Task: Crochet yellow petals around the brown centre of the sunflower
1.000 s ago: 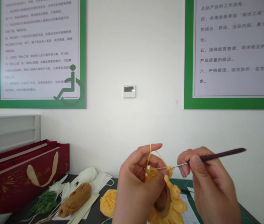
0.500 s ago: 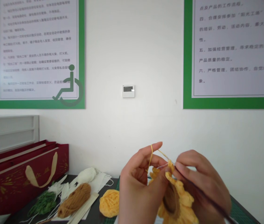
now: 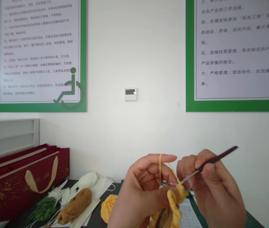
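My left hand (image 3: 146, 186) pinches a yellow crochet piece (image 3: 176, 202) with a brown centre, low in the head view. A strand of yellow yarn (image 3: 160, 167) loops over its raised index finger and runs down to the stitches. My right hand (image 3: 216, 183) is closed on a crochet hook (image 3: 216, 158) with a dark handle and a metal shaft. The shaft enters the yellow stitches at the top edge of the piece, and the handle tilts up to the right. Part of the piece is hidden behind the left hand and below the frame.
Left on the dark table lie a yellow yarn ball (image 3: 108, 207), a brown skein (image 3: 76, 204), green yarn (image 3: 42, 209) and white yarn (image 3: 88, 180). Dark red gift bags (image 3: 13, 193) stand behind them. Under the hands is a green cutting mat (image 3: 196, 209) with a paper sheet.
The hook's handle has swung from pointing down right to pointing up right, with my right hand turning over. Both hands and the crochet piece have shifted slightly right.
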The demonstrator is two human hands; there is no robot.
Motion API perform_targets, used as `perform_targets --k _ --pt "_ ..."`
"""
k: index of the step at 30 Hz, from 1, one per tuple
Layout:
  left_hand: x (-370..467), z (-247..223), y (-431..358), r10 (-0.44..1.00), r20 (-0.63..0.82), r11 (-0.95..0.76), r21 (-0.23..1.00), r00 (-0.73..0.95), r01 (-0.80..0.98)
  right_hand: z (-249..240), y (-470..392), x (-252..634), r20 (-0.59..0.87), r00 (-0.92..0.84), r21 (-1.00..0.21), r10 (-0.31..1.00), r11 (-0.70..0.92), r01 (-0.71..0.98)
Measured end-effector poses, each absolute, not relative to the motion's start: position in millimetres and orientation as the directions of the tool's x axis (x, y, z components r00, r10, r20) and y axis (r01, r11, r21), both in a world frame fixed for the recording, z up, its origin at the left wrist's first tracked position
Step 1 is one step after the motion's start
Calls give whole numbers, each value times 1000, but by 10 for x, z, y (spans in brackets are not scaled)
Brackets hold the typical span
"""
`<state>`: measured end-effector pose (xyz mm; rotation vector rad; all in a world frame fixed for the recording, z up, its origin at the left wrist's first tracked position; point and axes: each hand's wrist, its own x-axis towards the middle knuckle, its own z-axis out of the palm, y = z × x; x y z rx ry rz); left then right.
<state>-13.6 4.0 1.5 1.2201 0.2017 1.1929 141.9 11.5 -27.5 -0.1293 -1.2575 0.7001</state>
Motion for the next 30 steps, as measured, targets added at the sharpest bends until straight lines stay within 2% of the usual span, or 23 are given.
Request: perform_targets --k 3,5,10,12,17,22,27,30 --pt "-134 -31 66 769 486 -201 800 415 -566 -248 105 1407 712 12 -600 703 616 -511" --pt "-108 -61 89 779 527 -311 795 338 -521 -239 115 1381 639 -23 -673 769 544 -501" --pt "-34 -86 117 792 573 -431 769 211 -472 -250 157 1361 576 -47 -744 816 499 -445" --pt "-26 -73 105 790 580 -450 768 197 -456 -256 173 1375 604 -48 -730 796 528 -433" --pt "-57 -30 88 804 565 -449 782 186 -432 -283 241 1370 743 47 -610 667 705 -361" --pt "-72 -51 216 828 509 -362 805 234 -469 -311 296 1281 740 125 -587 661 725 -360" --pt "-66 -71 342 827 506 -366 815 245 -450 -315 328 1218 795 358 -514 490 857 -33" --pt "-67 -79 348 840 492 -364 824 230 -434 -356 383 1205 769 433 -522 470 853 2"
